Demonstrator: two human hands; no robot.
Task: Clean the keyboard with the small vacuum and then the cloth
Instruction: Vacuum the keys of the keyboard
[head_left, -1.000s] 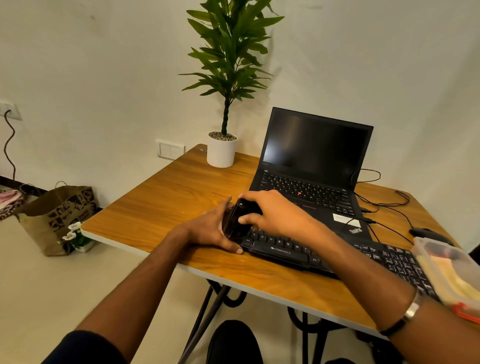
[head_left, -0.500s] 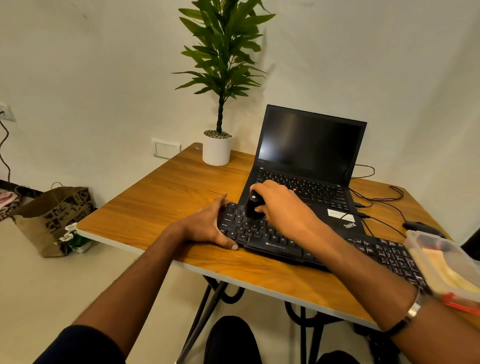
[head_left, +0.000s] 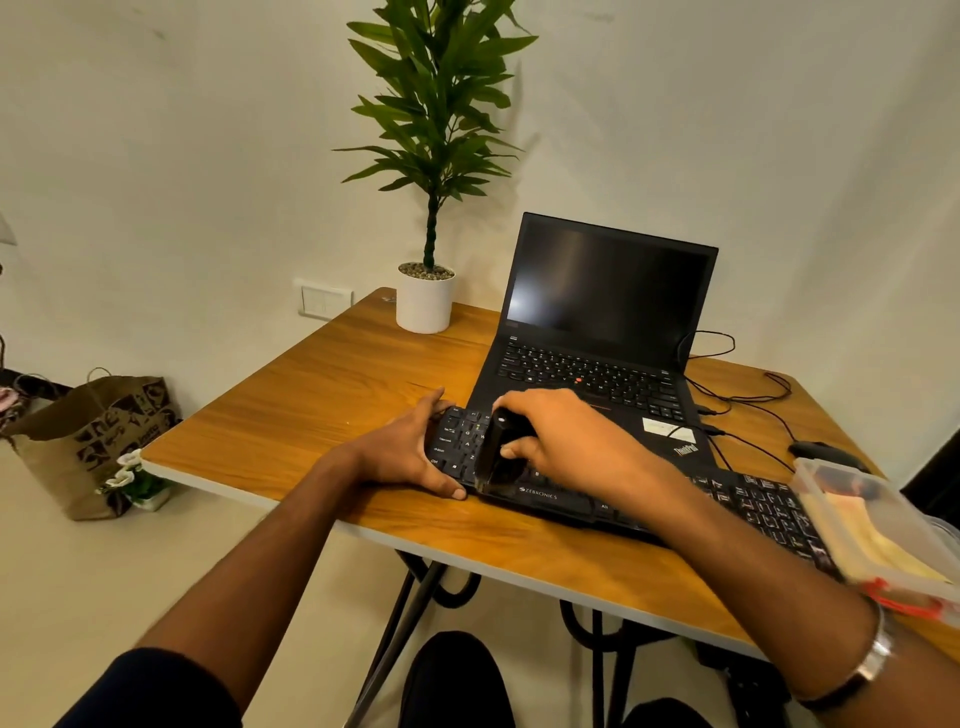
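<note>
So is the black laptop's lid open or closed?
Open. The black laptop has its lid standing up from the wooden table, with the dark screen and its keys both showing.

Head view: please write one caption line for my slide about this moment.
Right hand runs a small black vacuum over the external keyboard while the left hand steadies its end, laptop behind.
</note>
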